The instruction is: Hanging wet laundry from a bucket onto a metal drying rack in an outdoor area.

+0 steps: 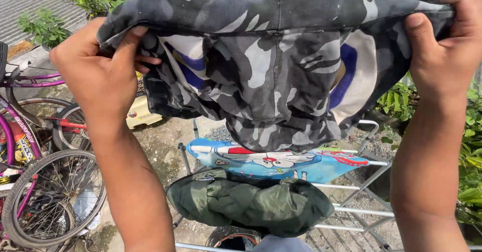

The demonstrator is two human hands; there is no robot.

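Outdoors, concrete yard, drying rack (361, 209) below. I see left hand (100, 78) and right hand (444, 51) each with grip clenched on the camouflage shorts (271, 76) waistband edges, stretched above the rack. Bicycles (45, 181) crowd the left; plants (469, 151) at right.

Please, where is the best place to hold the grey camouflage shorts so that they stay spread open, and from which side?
Probably at the waistband's two ends, from the outer sides. The left hand and right hand already pinch the camouflage shorts there, thumbs in front, so the waistband runs taut between them and the rest hangs freely above the drying rack.
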